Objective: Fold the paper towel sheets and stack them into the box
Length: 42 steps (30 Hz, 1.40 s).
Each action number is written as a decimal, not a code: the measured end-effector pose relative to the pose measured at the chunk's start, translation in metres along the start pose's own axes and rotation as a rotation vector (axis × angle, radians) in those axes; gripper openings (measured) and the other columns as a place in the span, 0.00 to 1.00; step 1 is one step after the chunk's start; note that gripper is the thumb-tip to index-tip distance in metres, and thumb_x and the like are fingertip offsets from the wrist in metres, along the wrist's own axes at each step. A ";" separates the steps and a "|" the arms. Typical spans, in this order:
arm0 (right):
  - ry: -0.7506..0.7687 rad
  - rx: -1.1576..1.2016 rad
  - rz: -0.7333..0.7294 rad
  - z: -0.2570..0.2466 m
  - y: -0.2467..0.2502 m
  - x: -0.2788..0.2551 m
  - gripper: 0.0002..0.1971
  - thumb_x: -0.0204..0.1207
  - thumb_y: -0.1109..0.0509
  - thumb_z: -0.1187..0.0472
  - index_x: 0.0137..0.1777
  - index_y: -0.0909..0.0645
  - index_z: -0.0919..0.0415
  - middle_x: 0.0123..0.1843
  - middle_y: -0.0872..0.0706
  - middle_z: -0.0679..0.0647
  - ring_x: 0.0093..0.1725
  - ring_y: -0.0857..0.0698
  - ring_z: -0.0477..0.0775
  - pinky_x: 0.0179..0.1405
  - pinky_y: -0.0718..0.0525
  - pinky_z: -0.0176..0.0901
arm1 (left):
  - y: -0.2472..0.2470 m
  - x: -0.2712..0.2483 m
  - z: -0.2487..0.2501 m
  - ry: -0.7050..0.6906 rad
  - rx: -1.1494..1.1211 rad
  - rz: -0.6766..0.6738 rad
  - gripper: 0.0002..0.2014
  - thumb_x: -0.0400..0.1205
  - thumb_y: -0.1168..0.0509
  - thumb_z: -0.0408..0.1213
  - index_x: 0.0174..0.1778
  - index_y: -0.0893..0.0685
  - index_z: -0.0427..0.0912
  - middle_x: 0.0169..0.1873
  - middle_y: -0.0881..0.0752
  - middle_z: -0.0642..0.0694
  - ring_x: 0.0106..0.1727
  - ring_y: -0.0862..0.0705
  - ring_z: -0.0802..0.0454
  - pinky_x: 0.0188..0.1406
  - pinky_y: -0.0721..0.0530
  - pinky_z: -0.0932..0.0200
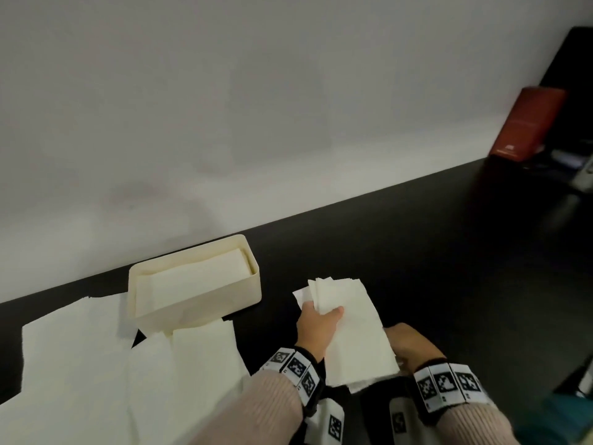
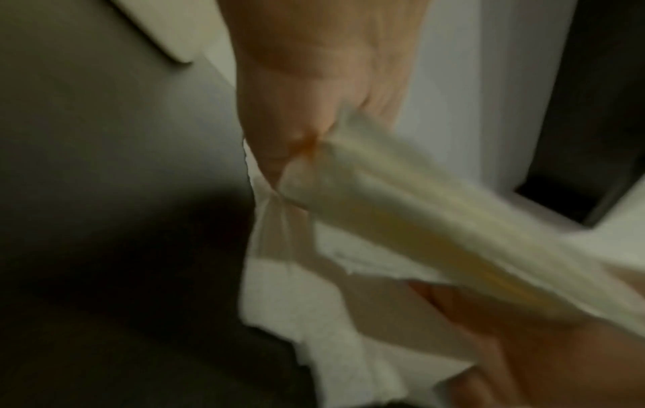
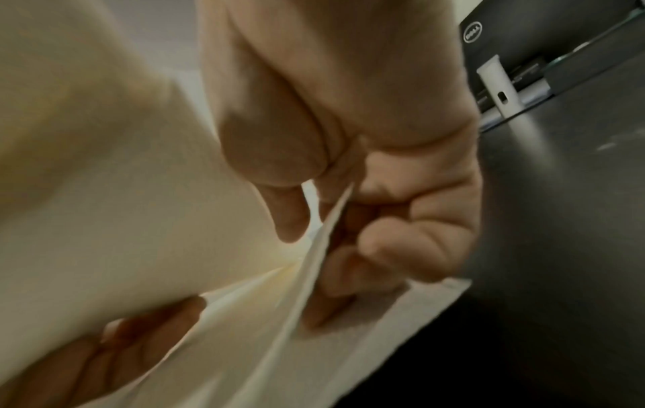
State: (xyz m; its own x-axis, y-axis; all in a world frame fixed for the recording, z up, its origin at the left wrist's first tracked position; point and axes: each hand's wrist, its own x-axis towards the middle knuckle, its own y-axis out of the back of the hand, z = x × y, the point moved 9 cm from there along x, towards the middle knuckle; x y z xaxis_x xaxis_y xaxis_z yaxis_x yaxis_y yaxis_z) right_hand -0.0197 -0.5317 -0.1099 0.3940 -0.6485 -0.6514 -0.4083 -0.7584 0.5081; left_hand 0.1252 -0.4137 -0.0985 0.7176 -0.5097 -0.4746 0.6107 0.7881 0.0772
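A folded white paper towel stack (image 1: pixel 349 329) is held above the black table between both hands. My left hand (image 1: pixel 316 322) grips its left edge, thumb on top; the left wrist view shows the thumb pinching the layers (image 2: pixel 401 209). My right hand (image 1: pixel 407 345) holds the stack's near right edge, and in the right wrist view its curled fingers (image 3: pixel 412 248) pinch the sheets (image 3: pixel 146 209). The cream box (image 1: pixel 195 305) stands to the left near the wall, with a folded towel (image 1: pixel 199 277) lying inside.
Several unfolded white sheets (image 1: pixel 96 364) lie on the table (image 1: pixel 417 252) in front of and left of the box. A red box (image 1: pixel 526 123) stands at the far right by the wall, next to a dark monitor (image 3: pixel 523 30).
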 end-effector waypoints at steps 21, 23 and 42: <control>0.343 0.215 -0.193 -0.058 -0.027 -0.015 0.21 0.69 0.25 0.66 0.63 0.21 0.57 0.56 0.13 0.51 0.57 0.16 0.50 0.59 0.19 0.47 | -0.002 0.000 0.000 0.149 -0.289 -0.106 0.23 0.70 0.24 0.30 0.61 0.19 0.36 0.53 0.13 0.38 0.54 0.14 0.39 0.56 0.15 0.41; 0.351 0.217 -0.269 -0.053 -0.023 -0.019 0.26 0.60 0.19 0.66 0.59 0.20 0.54 0.56 0.12 0.51 0.58 0.15 0.51 0.59 0.18 0.49 | -0.004 -0.003 0.011 0.113 -0.453 -0.212 0.19 0.73 0.26 0.29 0.60 0.18 0.39 0.55 0.12 0.37 0.57 0.14 0.38 0.58 0.17 0.38; 0.428 0.743 0.075 -0.012 0.061 -0.018 0.18 0.65 0.26 0.77 0.53 0.17 0.61 0.51 0.12 0.60 0.50 0.13 0.59 0.42 0.15 0.48 | 0.045 0.000 0.028 -0.200 -0.030 -0.191 0.18 0.72 0.26 0.26 0.52 0.18 0.50 0.54 0.14 0.49 0.59 0.16 0.51 0.63 0.18 0.51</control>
State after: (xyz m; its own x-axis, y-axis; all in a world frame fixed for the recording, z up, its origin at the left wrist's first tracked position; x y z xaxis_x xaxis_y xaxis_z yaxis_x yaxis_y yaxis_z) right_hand -0.0418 -0.5666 -0.0603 0.5595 -0.7777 -0.2867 -0.8202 -0.5692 -0.0570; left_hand 0.1613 -0.3879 -0.0706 0.6445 -0.7055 -0.2949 0.7330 0.6798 -0.0244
